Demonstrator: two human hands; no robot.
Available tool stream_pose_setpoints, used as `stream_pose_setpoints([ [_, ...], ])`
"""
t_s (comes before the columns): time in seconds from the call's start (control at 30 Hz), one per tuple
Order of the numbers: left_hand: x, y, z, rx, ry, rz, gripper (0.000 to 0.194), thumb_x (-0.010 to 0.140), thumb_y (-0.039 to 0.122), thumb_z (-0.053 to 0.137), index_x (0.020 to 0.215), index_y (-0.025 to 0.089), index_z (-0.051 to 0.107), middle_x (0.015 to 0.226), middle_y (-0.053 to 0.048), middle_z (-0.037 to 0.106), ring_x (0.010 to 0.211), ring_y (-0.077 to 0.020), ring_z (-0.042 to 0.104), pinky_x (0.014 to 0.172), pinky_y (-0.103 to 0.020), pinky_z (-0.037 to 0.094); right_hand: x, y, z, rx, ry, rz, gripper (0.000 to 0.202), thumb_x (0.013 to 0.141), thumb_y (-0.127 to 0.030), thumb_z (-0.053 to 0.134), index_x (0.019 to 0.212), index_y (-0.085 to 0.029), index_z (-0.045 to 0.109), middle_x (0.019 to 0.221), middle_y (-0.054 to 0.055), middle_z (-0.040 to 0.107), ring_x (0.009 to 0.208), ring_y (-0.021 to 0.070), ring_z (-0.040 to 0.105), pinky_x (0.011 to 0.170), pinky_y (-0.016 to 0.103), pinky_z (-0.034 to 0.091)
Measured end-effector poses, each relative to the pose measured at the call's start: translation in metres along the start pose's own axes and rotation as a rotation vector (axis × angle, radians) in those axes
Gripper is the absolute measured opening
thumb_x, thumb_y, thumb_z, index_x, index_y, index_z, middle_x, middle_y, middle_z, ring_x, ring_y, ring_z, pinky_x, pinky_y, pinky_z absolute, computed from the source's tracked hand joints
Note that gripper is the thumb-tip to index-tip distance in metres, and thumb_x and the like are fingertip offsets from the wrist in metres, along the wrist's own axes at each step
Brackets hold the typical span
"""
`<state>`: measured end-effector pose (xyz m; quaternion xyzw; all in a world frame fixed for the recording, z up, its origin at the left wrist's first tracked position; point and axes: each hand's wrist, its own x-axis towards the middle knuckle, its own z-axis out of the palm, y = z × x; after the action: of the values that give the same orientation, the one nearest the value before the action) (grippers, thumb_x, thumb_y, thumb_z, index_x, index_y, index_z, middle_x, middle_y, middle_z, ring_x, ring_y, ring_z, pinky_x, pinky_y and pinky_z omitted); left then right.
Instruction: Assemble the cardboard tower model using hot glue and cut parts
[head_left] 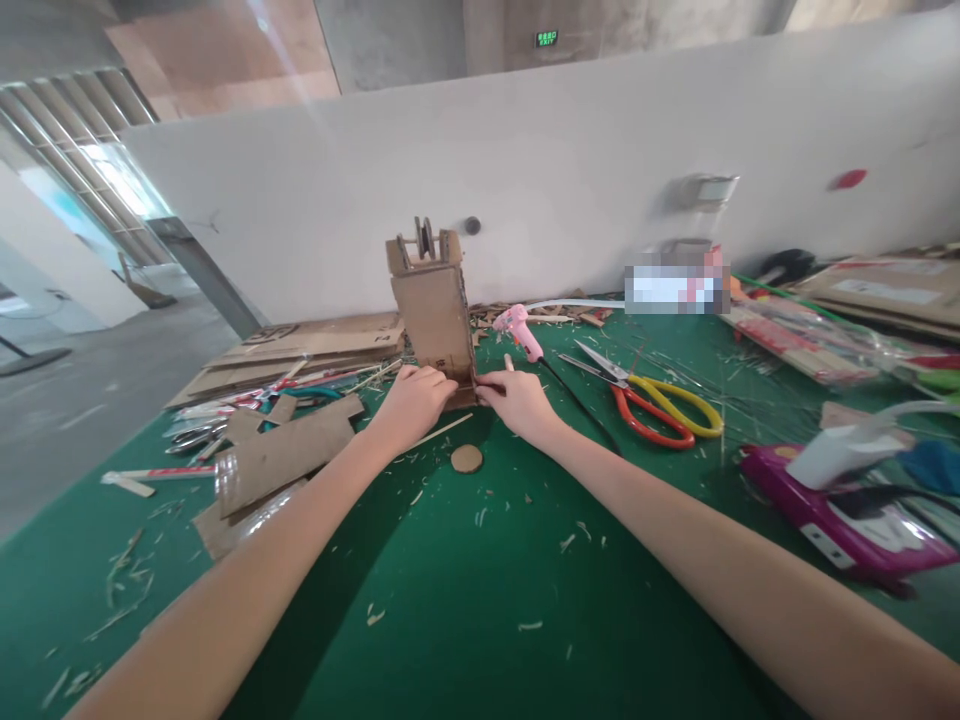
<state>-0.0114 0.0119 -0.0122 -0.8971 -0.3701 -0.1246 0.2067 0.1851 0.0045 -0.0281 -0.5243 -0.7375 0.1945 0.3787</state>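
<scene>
A tall cardboard tower (431,315) stands upright on the green table, with a small pulley wheel (425,238) on a stick across its top. Down at its base, my left hand (420,400) grips the lower left front, fingers curled on the cardboard. Opposite it, my right hand (517,398) pinches the lower right edge of the same tower. The fingertips of both hands are partly hidden. In front of the tower lie a round cardboard disc (466,459) and a thin wooden stick (444,430).
Behind my right hand rests a pink glue gun (519,328) with a black cord. Scissors with red and yellow handles (652,405) lie open to the right, near a purple power strip (847,520). Cardboard pieces (289,450) and flat sheets (322,345) are piled left.
</scene>
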Motion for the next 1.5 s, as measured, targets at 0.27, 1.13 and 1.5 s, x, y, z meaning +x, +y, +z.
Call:
stream_pose_setpoints([
  [0.27, 0.002, 0.004, 0.013, -0.066, 0.043, -0.100, 0.029, 0.098, 0.022, 0.036, 0.102, 0.020, 0.066, 0.090, -0.005, 0.069, 0.083, -0.0195, 0.061, 0.086, -0.039, 0.030, 0.000, 0.000, -0.001, 0.034, -0.006, 0.011, 0.022, 0.084, -0.020, 0.062, 0.103, -0.018, 0.073, 0.098, 0.005, 0.074, 0.087, 0.0171, 0.069, 0.085, 0.028, 0.050],
  [1.13, 0.004, -0.003, 0.011, -0.167, 0.001, -0.104, 0.028, 0.098, 0.033, 0.040, 0.100, 0.021, 0.066, 0.095, -0.004, 0.069, 0.087, -0.0179, 0.059, 0.087, -0.035, 0.030, 0.005, -0.018, -0.049, -0.754, -0.210, -0.055, 0.033, 0.089, -0.006, 0.037, 0.105, -0.013, 0.065, 0.094, 0.015, 0.069, 0.084, 0.0224, 0.065, 0.070, 0.030, 0.046],
  [1.5, 0.002, -0.005, 0.013, -0.170, -0.020, -0.080, 0.027, 0.098, 0.029, 0.043, 0.096, 0.021, 0.068, 0.093, -0.003, 0.068, 0.088, -0.0172, 0.060, 0.086, -0.035, 0.028, -0.011, -0.040, -0.058, -0.863, -0.185, 0.082, 0.035, 0.092, -0.005, 0.033, 0.107, -0.008, 0.064, 0.090, 0.018, 0.069, 0.091, 0.0243, 0.066, 0.071, 0.030, 0.048],
])
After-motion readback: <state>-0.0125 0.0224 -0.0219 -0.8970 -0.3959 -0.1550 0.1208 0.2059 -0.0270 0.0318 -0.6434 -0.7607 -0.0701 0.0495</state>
